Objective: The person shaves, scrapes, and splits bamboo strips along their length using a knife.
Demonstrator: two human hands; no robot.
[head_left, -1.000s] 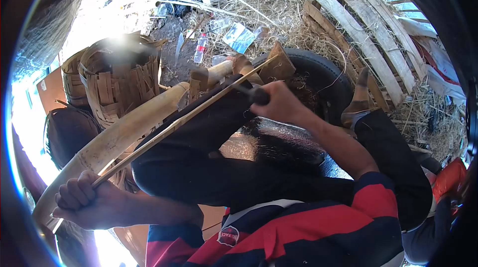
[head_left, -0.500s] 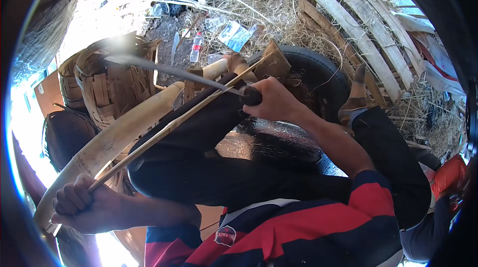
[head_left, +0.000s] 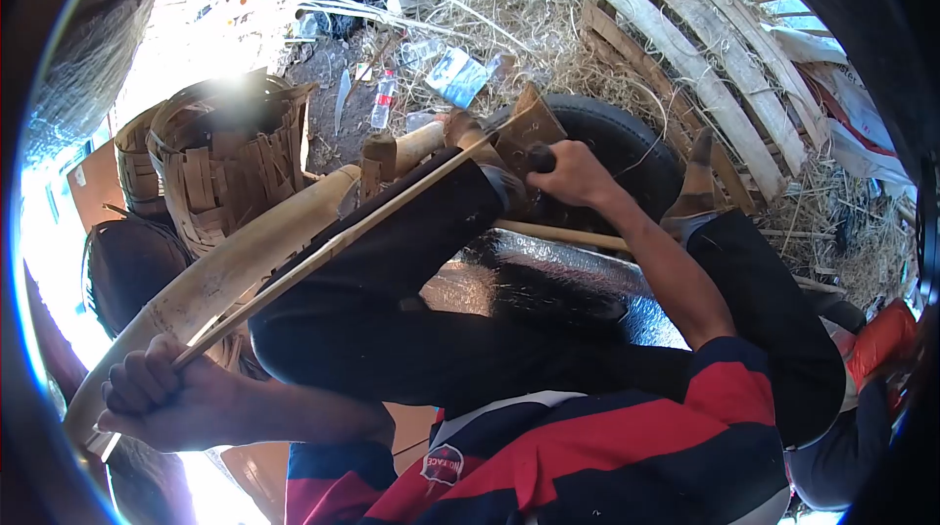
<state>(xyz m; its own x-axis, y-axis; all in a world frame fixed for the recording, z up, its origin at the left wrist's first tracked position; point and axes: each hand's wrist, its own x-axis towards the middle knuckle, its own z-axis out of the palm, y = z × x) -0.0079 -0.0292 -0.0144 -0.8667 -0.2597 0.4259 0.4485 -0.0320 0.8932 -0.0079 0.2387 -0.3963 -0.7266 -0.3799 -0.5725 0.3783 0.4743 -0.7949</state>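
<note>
My left hand (head_left: 152, 396) is closed round the near end of a long split bamboo strip (head_left: 333, 246) at the lower left. The strip slants up across my dark-trousered leg toward a tilted wooden block (head_left: 532, 133). My right hand (head_left: 576, 174) grips the dark handle (head_left: 540, 158) of a knife near that block; its blade cannot be made out now. Below my right wrist lies another pale bamboo piece (head_left: 563, 234), partly hidden by the forearm. A thick bamboo pole (head_left: 245, 241) runs beneath the strip on the left.
Woven baskets (head_left: 230, 172) stand on the left. A black tyre (head_left: 627, 138) lies beyond my right hand. Wooden slats (head_left: 705, 65) rest on straw at the upper right. A plastic bottle (head_left: 384, 99) and litter lie ahead. Someone's red-orange boot (head_left: 879, 349) shows at the right edge.
My right hand has moved right and away from the strip with the knife; its long blade, seen across the strip before, no longer shows. My left hand has barely moved.
</note>
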